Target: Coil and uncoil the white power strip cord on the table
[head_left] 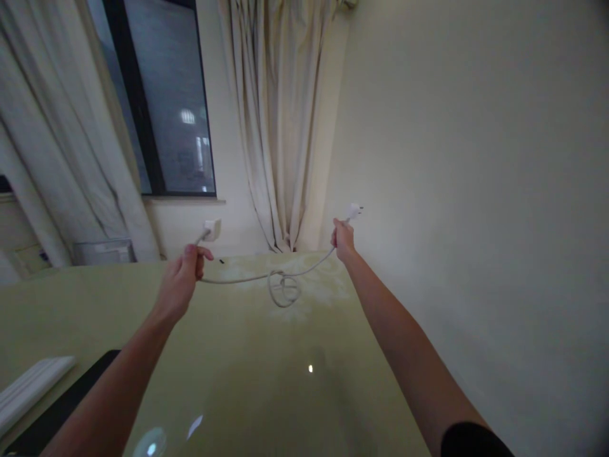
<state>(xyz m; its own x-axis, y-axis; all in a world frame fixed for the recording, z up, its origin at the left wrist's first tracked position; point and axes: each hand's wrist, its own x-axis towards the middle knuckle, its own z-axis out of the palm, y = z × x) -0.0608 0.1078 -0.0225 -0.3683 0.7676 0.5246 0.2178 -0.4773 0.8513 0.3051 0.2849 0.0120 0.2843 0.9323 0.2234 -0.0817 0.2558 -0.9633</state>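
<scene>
We've got L hand (183, 279) fingers clamped on the white cable (238, 278) by its adapter (212, 228), R hand (342, 240) pinching the plug (354, 211) end, cable running left-right btwn them, looped above the tabletop (266, 393).

No writing can be read (too dim).
</scene>
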